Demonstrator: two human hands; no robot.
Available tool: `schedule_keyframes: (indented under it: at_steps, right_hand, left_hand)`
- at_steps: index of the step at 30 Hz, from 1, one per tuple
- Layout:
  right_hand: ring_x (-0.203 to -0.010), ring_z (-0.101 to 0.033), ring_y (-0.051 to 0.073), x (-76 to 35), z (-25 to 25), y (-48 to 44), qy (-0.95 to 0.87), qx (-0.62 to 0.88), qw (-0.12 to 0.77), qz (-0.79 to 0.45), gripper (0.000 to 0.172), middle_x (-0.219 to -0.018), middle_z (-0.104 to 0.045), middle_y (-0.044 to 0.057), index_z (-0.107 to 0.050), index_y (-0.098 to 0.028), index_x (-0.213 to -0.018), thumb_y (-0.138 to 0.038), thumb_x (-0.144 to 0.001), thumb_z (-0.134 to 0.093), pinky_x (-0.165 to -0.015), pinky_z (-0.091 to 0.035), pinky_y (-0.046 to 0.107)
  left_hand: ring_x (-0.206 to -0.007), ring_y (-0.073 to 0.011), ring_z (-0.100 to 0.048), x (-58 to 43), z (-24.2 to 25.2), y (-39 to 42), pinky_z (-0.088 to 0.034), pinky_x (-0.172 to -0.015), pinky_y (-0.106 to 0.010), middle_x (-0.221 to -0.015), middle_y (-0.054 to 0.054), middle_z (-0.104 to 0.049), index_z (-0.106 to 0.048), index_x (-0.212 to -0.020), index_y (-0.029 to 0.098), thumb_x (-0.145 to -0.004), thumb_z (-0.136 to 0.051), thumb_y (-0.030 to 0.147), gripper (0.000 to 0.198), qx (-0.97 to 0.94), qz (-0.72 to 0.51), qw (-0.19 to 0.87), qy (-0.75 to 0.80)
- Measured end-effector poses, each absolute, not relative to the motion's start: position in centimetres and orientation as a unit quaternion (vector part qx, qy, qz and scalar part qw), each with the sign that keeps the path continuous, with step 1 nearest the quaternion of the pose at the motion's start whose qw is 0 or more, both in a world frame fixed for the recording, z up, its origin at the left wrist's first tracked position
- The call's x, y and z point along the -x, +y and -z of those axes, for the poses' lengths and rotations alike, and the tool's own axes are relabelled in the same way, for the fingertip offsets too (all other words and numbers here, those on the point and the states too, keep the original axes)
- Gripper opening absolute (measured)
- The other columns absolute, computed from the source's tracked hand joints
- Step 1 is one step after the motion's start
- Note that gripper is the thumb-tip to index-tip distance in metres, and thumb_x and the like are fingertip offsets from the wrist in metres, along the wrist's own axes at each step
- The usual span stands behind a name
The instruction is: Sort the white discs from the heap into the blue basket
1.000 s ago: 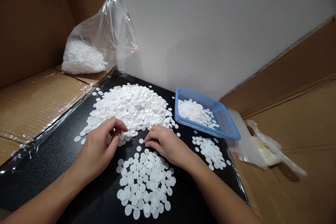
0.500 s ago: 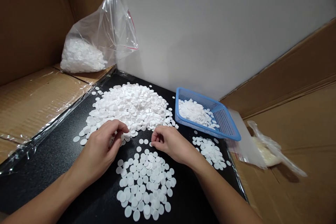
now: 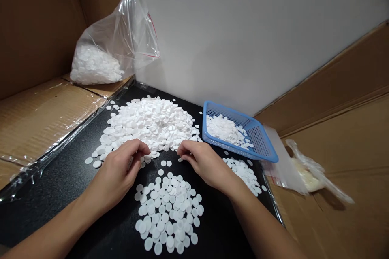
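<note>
Small white round discs lie in a big heap (image 3: 152, 123) on the black tabletop (image 3: 100, 226). Closer to me is a flatter spread of discs (image 3: 170, 214). My left hand (image 3: 123, 166) is at the heap's front edge, fingers curled in and thumb near the forefinger; anything between them is hidden. Across from it, my right hand (image 3: 206, 164) is closed in a pinch at the front right of the heap, with a white disc (image 3: 180, 160) at its fingertips. A few single discs (image 3: 163, 163) lie between the hands.
A blue mesh basket (image 3: 257, 137) with discs in it stands at right. A smaller disc pile (image 3: 244, 174) is partly behind my right forearm. A clear bag of discs (image 3: 97, 64) sits on cardboard at back left; another plastic bag (image 3: 313, 174) lies at far right.
My right hand has shifted slightly away from me toward the heap, and the disc at its fingertips appears to have moved with it. My left hand has hardly moved.
</note>
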State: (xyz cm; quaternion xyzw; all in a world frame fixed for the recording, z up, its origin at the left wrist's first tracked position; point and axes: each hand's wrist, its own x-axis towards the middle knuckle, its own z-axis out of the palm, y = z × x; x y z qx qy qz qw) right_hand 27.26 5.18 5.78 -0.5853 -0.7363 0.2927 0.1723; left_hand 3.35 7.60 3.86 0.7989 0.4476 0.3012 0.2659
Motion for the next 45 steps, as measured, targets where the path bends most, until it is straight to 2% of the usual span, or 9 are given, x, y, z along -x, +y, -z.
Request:
schedule_keyframes:
  at_steps: [8,13,17,24,31,34,37,40,45]
  right_hand:
    - [-0.078,-0.06,0.016,-26.9,-5.4,5.2,-0.736,0.59,0.17,-0.285,0.016,-0.088,-0.066,0.001,-0.057,-0.021,-0.089,-0.006,-0.09,-0.052,-0.067,-0.042,0.027]
    - [-0.072,-0.06,0.014,-27.6,-4.9,5.2,-0.707,0.615,0.156,-0.314,0.021,-0.09,-0.062,0.001,-0.055,-0.02,-0.089,-0.002,-0.089,-0.046,-0.062,-0.042,0.025]
    - [-0.079,-0.06,0.016,-27.8,-4.9,5.1,-0.714,0.622,0.144,-0.288,0.021,-0.092,-0.063,0.002,-0.057,-0.02,-0.087,-0.001,-0.087,-0.05,-0.067,-0.043,0.027]
    - [-0.071,-0.064,0.013,-27.8,-5.3,5.2,-0.662,0.621,0.155,-0.389,0.022,-0.084,-0.064,-0.001,-0.058,-0.022,-0.093,-0.006,-0.092,-0.043,-0.061,-0.045,0.025]
    - [-0.075,-0.061,0.016,-27.4,-5.0,5.1,-0.678,0.632,0.104,-0.361,0.013,-0.086,-0.065,0.001,-0.064,-0.021,-0.088,-0.008,-0.085,-0.063,-0.061,-0.044,0.026]
    - [-0.086,-0.062,0.017,-26.1,-4.6,5.0,-0.694,0.613,0.142,-0.351,0.013,-0.097,-0.066,0.003,-0.067,-0.021,-0.093,-0.01,-0.087,-0.063,-0.072,-0.046,0.028]
    - [-0.095,-0.061,0.018,-25.1,-4.5,4.9,-0.711,0.587,0.168,-0.349,0.018,-0.102,-0.066,0.004,-0.069,-0.02,-0.095,-0.009,-0.092,-0.055,-0.08,-0.046,0.029]
    - [-0.089,-0.062,0.018,-25.1,-4.9,4.7,-0.721,0.559,0.15,-0.382,0.022,-0.094,-0.067,0.004,-0.071,-0.02,-0.088,-0.007,-0.09,-0.053,-0.077,-0.046,0.028]
    - [-0.08,-0.062,0.016,-25.7,-4.8,5.4,-0.711,0.565,0.201,-0.368,0.023,-0.086,-0.067,0.001,-0.067,-0.02,-0.087,-0.005,-0.09,-0.05,-0.073,-0.045,0.027]
  left_hand:
    - [-0.066,-0.0158,-0.058,-3.3,-3.7,7.6,-0.043,-0.061,-0.026,-0.077,0.001,-0.063,-0.059,-0.091,0.022,-0.09,-0.04,0.019,0.02,-0.809,-0.292,0.266,0.436]
    - [-0.066,-0.0157,-0.057,-3.3,-3.7,7.7,-0.042,-0.061,-0.026,-0.077,0.001,-0.062,-0.059,-0.091,0.022,-0.089,-0.04,0.018,0.02,-0.81,-0.294,0.265,0.433]
    - [-0.066,-0.0158,-0.056,-3.6,-4.0,7.3,-0.041,-0.062,-0.027,-0.077,0.001,-0.062,-0.059,-0.09,0.022,-0.09,-0.038,0.018,0.021,-0.797,-0.306,0.268,0.446]
    - [-0.065,-0.0157,-0.056,-3.7,-4.1,7.2,-0.041,-0.062,-0.027,-0.076,0.001,-0.061,-0.058,-0.089,0.022,-0.089,-0.038,0.018,0.021,-0.796,-0.307,0.268,0.447]
    - [-0.068,-0.0164,-0.059,-3.1,-3.6,7.8,-0.044,-0.062,-0.027,-0.079,0.0,-0.064,-0.059,-0.09,0.023,-0.09,-0.04,0.018,0.019,-0.807,-0.295,0.276,0.43]
    - [-0.077,-0.0179,-0.063,-3.4,-3.6,7.6,-0.048,-0.068,-0.028,-0.087,-0.001,-0.066,-0.059,-0.097,0.023,-0.092,-0.039,0.017,0.021,-0.809,-0.259,0.327,0.413]
    - [-0.098,-0.0196,-0.064,-4.0,-3.5,6.8,-0.051,-0.084,-0.031,-0.109,-0.004,-0.066,-0.056,-0.112,0.025,-0.096,-0.04,0.019,0.024,-0.828,-0.188,0.391,0.354]
    - [-0.116,-0.0207,-0.058,-4.3,-3.7,6.0,-0.048,-0.098,-0.032,-0.13,-0.007,-0.057,-0.051,-0.125,0.027,-0.098,-0.043,0.021,0.029,-0.85,-0.137,0.414,0.296]
    - [-0.118,-0.0218,-0.059,-3.6,-4.3,5.7,-0.049,-0.099,-0.032,-0.135,-0.006,-0.055,-0.054,-0.124,0.029,-0.098,-0.047,0.022,0.028,-0.851,-0.103,0.439,0.268]
